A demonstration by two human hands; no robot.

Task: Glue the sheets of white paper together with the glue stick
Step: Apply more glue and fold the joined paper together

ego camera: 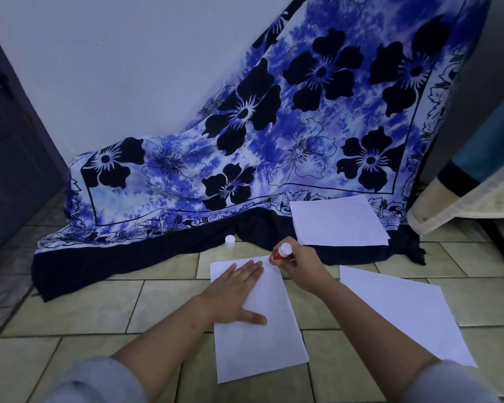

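One sheet point(259, 344) under left hand point(236, 289), glue stick point(277, 254) in right hand point(301, 267)

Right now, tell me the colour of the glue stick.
The glue stick is red with a white end, best seen in the head view.

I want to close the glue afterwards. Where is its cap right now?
In the head view the white cap sits on the dark hem of the flowered cloth, left of the glue stick and beyond the left hand.
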